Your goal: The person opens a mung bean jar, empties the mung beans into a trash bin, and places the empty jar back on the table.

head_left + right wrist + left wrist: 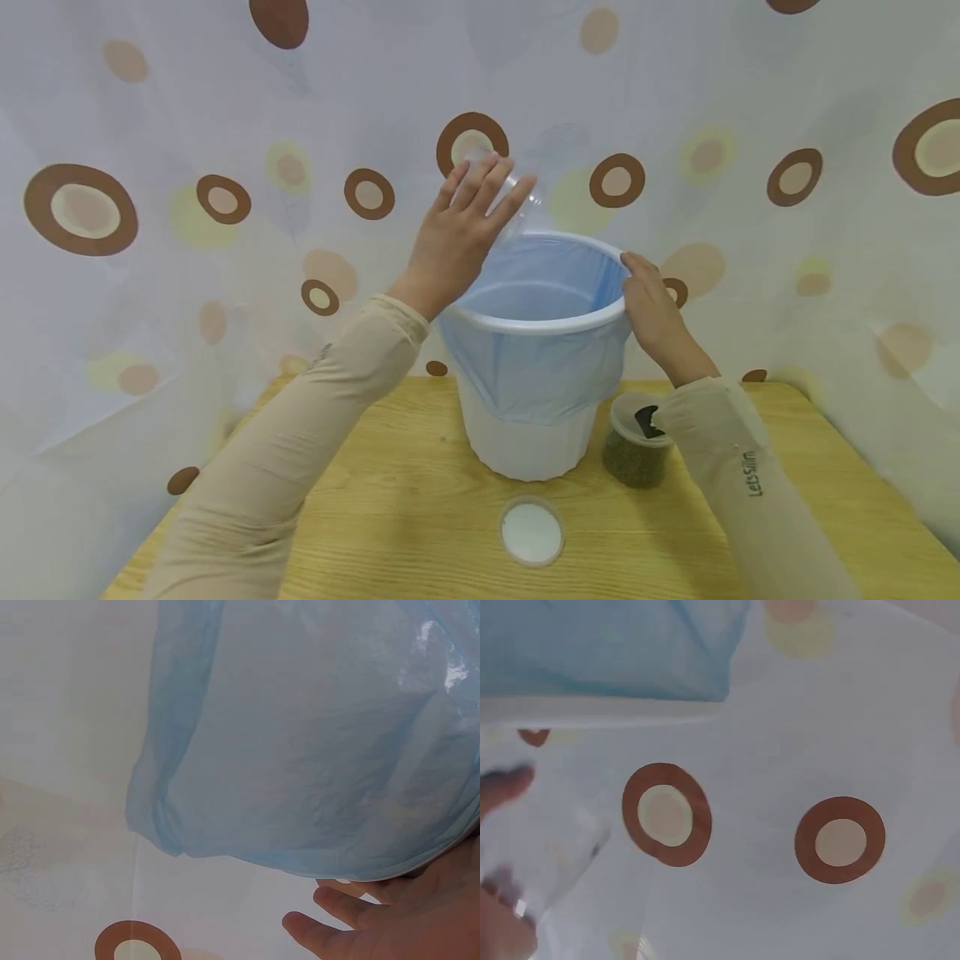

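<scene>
A white bin (525, 446) lined with a blue bag (532, 367) stands on the table. Above its left rim my left hand (468, 217) grips a clear plastic container (517, 208), tilted over the bin; its fingers spread across the far side. In the left wrist view the clear container (574, 877) is blurred beside parts of the left hand (506, 915). My right hand (654, 312) rests on the bin's right rim, fingers extended. The right wrist view shows the right hand (405, 919) against the bag's edge (322, 825).
On the wooden table (375, 500), a jar with dark green contents (636, 458) and a translucent lid stands right of the bin. A round white-centred lid or dish (532, 533) lies in front. A curtain with brown circles (412, 67) hangs behind.
</scene>
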Demonstrator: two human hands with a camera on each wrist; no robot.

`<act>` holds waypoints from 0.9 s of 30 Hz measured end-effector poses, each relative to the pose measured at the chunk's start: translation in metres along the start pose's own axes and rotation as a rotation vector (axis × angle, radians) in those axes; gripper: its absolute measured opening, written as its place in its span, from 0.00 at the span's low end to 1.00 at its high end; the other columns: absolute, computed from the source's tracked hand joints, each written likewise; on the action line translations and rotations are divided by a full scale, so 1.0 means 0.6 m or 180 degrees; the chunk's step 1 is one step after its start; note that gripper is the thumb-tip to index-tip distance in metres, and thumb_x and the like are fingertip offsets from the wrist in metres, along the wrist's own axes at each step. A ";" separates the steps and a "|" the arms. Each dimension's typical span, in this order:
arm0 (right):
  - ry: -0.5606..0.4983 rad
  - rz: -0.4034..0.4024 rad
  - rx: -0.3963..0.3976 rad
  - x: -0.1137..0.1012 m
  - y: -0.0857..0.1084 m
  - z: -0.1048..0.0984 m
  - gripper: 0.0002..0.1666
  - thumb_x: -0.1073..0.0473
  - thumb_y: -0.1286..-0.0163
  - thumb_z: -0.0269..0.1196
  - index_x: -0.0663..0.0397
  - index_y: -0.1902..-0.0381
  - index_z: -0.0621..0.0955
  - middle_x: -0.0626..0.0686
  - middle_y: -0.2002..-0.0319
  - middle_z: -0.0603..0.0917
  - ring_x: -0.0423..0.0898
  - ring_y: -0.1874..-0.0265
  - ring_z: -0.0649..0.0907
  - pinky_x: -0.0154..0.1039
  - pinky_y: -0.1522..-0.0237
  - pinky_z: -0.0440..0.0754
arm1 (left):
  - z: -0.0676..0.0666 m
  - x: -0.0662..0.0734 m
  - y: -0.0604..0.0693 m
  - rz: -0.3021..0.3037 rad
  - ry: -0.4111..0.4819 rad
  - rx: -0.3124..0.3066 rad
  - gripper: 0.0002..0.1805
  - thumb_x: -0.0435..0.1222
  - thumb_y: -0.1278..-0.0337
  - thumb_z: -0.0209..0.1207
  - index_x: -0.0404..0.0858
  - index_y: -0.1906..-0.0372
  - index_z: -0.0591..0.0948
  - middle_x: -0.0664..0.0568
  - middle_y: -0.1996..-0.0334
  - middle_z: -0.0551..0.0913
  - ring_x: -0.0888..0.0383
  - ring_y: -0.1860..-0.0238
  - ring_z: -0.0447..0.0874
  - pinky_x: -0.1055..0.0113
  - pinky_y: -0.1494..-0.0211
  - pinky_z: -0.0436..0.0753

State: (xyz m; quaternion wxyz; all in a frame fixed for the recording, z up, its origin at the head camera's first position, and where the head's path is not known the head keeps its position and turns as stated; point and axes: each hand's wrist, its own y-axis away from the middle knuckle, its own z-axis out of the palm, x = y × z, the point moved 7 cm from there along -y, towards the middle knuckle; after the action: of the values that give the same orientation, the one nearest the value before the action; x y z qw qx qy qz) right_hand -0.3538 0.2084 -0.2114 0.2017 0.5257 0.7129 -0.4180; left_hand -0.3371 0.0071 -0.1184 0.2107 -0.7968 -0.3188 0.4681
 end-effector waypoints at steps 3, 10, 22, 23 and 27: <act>0.0009 -0.0009 -0.0002 -0.002 0.000 0.002 0.35 0.55 0.26 0.29 0.67 0.26 0.49 0.64 0.25 0.44 0.61 0.26 0.45 0.60 0.30 0.46 | 0.010 0.005 0.005 0.0097 0.0123 -0.0275 0.30 0.23 0.37 0.50 0.44 0.31 0.66 0.45 0.33 0.66 0.48 0.29 0.57 0.58 0.25 0.43; 0.0005 -0.0007 -0.0008 -0.001 -0.003 0.005 0.35 0.55 0.26 0.29 0.67 0.26 0.49 0.64 0.25 0.44 0.61 0.27 0.45 0.60 0.30 0.46 | 0.018 0.004 0.012 0.0097 -0.0062 -0.0501 0.32 0.23 0.38 0.53 0.45 0.31 0.65 0.47 0.32 0.65 0.49 0.28 0.55 0.56 0.25 0.44; 0.0012 -0.0068 0.0010 -0.003 0.001 0.004 0.34 0.55 0.25 0.29 0.69 0.27 0.50 0.65 0.25 0.45 0.61 0.27 0.45 0.59 0.30 0.46 | -0.008 -0.010 0.015 -0.0077 -0.0169 0.0071 0.33 0.21 0.37 0.45 0.46 0.29 0.63 0.45 0.31 0.63 0.48 0.28 0.55 0.56 0.25 0.44; 0.0005 -0.0054 -0.0001 -0.003 0.001 0.004 0.35 0.55 0.25 0.29 0.69 0.27 0.49 0.65 0.25 0.45 0.61 0.27 0.45 0.59 0.30 0.46 | -0.006 -0.007 0.014 0.0003 -0.0130 -0.0021 0.33 0.21 0.37 0.45 0.46 0.29 0.63 0.45 0.31 0.63 0.48 0.28 0.56 0.57 0.25 0.44; 0.0021 0.0021 0.0006 -0.001 0.003 0.001 0.35 0.54 0.26 0.29 0.67 0.26 0.49 0.64 0.25 0.44 0.61 0.27 0.45 0.60 0.30 0.47 | 0.013 0.009 0.016 0.0378 -0.0056 -0.0558 0.33 0.23 0.38 0.52 0.45 0.30 0.64 0.46 0.32 0.65 0.48 0.28 0.56 0.57 0.25 0.42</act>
State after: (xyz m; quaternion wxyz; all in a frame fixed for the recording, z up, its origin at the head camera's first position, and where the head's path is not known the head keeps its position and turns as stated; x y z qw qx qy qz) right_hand -0.3522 0.2077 -0.2123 0.2002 0.5296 0.7114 -0.4163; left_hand -0.3393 0.0041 -0.1316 0.1093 -0.8255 -0.3125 0.4571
